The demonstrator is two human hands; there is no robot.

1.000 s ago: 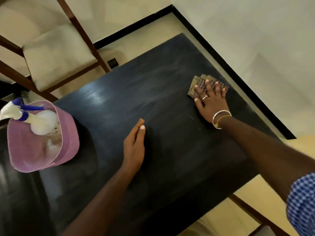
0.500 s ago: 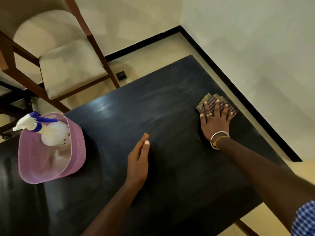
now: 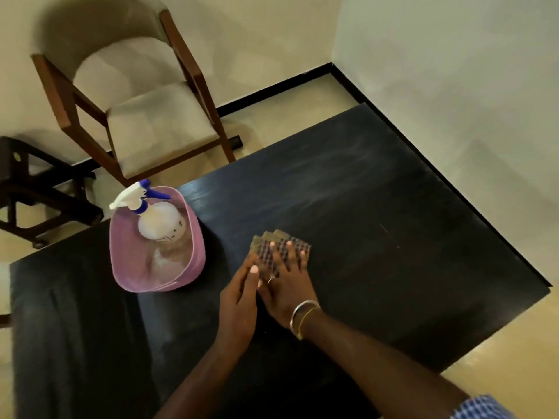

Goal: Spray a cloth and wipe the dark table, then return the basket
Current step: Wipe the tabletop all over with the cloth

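- Pressing the cloth flat onto the dark tabletop with the right hand, fingers straight and spread, head view.
- Resting the left hand against it, fingers straight, holding nothing.
- Judging spraying done: spray bottle standing in the pink basket, near the cloth.
- Leaving, seemingly, more wiping and returning the basket.

The right hand wears a thin ring on one finger; its small top catches the light. Two bands sit side by side on the right wrist: a plain silver bangle and, just behind it, a slimmer yellow band. A sleeve in a fine blue-and-white check covers the right upper arm. The left hand and both forearms are bare.
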